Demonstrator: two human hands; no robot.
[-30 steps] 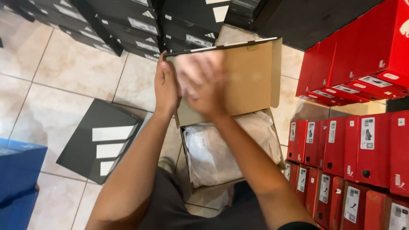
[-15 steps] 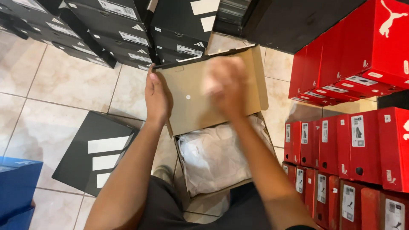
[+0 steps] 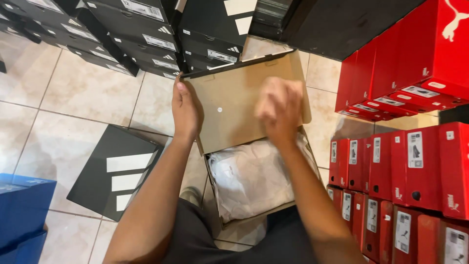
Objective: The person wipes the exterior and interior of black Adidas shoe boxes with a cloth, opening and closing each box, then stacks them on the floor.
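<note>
My left hand (image 3: 185,110) grips the left edge of the raised cardboard lid (image 3: 244,105) of an open shoebox (image 3: 215,195), fingers curled round the edge with the thumb along its outer side. The lid stands tilted up and away from me, its plain brown inside facing me. My right hand (image 3: 278,110) is in front of the lid's right half, just above the box opening; it is blurred, so I cannot tell whether those fingers are spread, pressed together or pinching anything.

The shoebox sits on the tiled floor (image 3: 88,98) right in front of my knees, between my forearms. Inside it lies crumpled white wrapping paper (image 3: 254,178), which covers whatever is underneath.

To my left, a black box lid with three white stripes (image 3: 117,171) lies flat on the floor, apart from the shoebox. Further left, at the frame's edge, is a blue box (image 3: 22,210). Beyond the open lid, black shoeboxes (image 3: 137,29) with white labels are stacked in rows. To my right, red shoeboxes (image 3: 415,161) are piled close beside the open box, their label ends towards me.
</note>
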